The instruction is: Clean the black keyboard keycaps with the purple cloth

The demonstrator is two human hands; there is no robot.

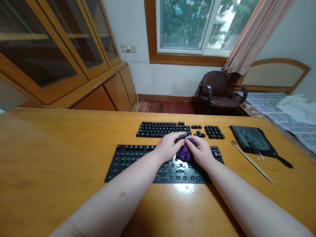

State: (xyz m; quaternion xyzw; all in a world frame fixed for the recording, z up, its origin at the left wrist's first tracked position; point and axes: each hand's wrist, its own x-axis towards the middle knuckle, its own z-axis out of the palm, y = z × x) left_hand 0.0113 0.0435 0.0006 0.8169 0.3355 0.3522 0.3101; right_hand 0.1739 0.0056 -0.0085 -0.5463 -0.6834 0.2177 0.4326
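Note:
A black keyboard [145, 161] lies on the table with most of its keycaps off and the switches bare; part of its top row still has caps. Above it, my left hand [170, 144] pinches a small black keycap [182, 136]. My right hand [200, 149] is closed on a bunched purple cloth [185, 153], pressed close to the keycap. The two hands meet at the fingertips, which partly hide the cap. Behind them, loose black keycaps [160, 128] stand laid out in keyboard order.
A number-pad block of keycaps [214, 131] sits right of the main group. Farther right lie a black pouch [254, 140] with a wire tool [255, 148] on it and a thin long-handled brush [251, 162]. Small clear droplets or bits [195, 192] lie before the keyboard.

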